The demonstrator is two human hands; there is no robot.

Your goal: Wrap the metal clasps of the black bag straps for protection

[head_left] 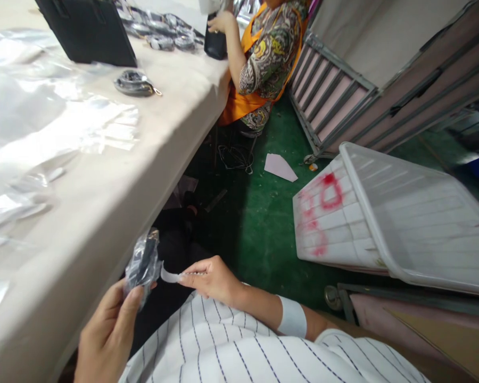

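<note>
Head view is looking down past the near edge of the table [115,175], where the left hand [107,335] is gripping a small clear bag [142,264] with a dark item inside. That bag is standing nearly upright, its long axis running from the thumb and fingers at its lower end up and slightly right toward its crumpled top, which is pointing at the far end of the scene. It is sitting just above and to the right of the left palm, held in front of the table edge and over the dark gap below it.

The right hand [211,279] is reaching in from the right, its thumb and forefinger narrowed into a pinch on a thin pale strip [170,275]. This strip is lying roughly level, running left from the fingertips toward the lower right side of the bag; whether it is touching the bag I cannot tell. A pale band [292,317] is circling the right wrist, and a striped shirt [243,351] is filling the near foreground.

On the table, clear plastic sheets [43,122] are spreading across the left, with a bagged dark coil [134,83] and a black bag [88,31] farther off. At the far end another person in an orange apron [239,103] is sitting with a hand on a dark object. A white plastic crate [391,218] with red marks is tilting on the green floor [263,223] to the right.
</note>
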